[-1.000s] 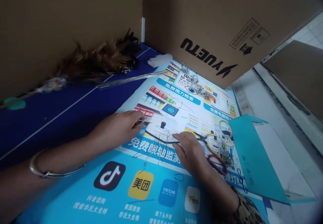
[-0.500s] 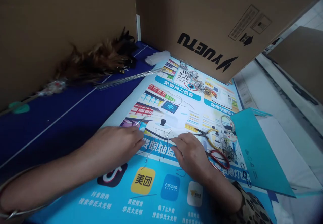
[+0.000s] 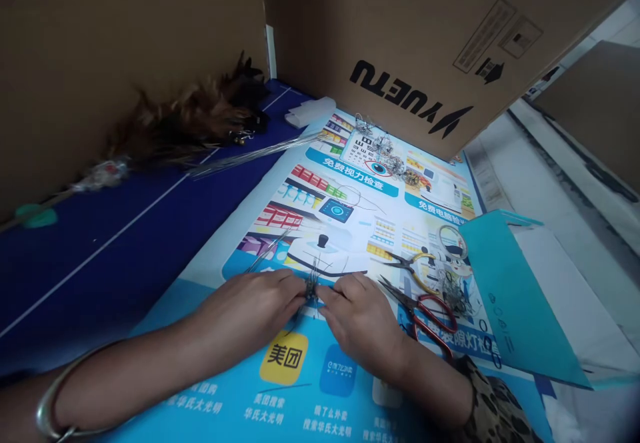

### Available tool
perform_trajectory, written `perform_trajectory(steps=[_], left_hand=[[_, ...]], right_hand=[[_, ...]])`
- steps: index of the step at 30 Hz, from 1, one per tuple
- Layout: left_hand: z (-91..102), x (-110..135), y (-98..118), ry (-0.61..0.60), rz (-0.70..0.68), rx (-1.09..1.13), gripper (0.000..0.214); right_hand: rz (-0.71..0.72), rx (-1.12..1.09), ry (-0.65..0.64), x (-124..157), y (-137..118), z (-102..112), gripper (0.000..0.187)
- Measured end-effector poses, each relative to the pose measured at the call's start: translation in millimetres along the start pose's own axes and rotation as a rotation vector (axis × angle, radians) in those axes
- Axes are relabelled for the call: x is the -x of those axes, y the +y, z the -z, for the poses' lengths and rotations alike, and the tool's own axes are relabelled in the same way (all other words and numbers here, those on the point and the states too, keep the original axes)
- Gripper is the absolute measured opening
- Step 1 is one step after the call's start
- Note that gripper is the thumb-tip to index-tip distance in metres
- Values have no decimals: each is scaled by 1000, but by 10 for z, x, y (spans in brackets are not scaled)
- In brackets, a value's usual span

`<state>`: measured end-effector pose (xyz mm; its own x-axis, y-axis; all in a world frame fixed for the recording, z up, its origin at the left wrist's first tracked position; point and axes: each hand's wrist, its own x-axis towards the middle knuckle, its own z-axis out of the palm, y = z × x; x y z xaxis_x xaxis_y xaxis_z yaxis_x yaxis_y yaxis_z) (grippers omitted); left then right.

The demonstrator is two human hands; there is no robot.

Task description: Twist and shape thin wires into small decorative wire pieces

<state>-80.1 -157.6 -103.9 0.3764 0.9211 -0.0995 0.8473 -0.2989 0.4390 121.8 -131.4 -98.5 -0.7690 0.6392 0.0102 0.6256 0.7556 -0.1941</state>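
Between my two hands a small bunch of thin wires [image 3: 313, 279] stands over the printed mat, its ends fanning up and down. My left hand [image 3: 273, 302] pinches it from the left, and my right hand [image 3: 354, 311] closes on it from the right. The fingertips nearly meet, so the middle of the bunch is partly hidden. Several loose wires [image 3: 269, 251] lie just past my left hand. Red-handled scissors [image 3: 423, 310] lie open beside my right hand, with yellow-handled pliers [image 3: 414, 268] beyond them.
Right of the tools are a tape roll [image 3: 453, 242], a wire tangle [image 3: 457, 291], black rings [image 3: 495, 358] and a teal folder [image 3: 510, 283]. Wire clusters [image 3: 393, 165], long straight wires [image 3: 250, 154] and brown feathers [image 3: 185, 120] lie farther back. Cardboard walls [image 3: 320, 30] stand behind.
My hands have come closer together, the left moving right and the right moving left. The wires, spread out between them before, are now gathered into a tight bunch. More of the scissors shows.
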Motion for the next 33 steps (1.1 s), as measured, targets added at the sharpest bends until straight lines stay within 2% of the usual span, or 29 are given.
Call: perform_trajectory(steps=[6,13,16,20,25,33], left_hand=[[30,38,-79,124,-55,0,26],[-17,37,-6,98,-45,-3,28],[-17,10,9,85,-22,-9,26],[-14,-40,81,88,30,-65,26],[-27,-92,238,93,42,-250,28],[49,-217,347,14,48,-406,26]], right_hand=[[2,-20,22,59,30,48,23],[52,-4,0,69,-95,-8,27],[55,-107,80,56,-18,-17,23],[-117,-327,274,21,179,-9,21],[-327,-612,394,-10,314,0,17],[-341,-751,476,13,385,-149,19]])
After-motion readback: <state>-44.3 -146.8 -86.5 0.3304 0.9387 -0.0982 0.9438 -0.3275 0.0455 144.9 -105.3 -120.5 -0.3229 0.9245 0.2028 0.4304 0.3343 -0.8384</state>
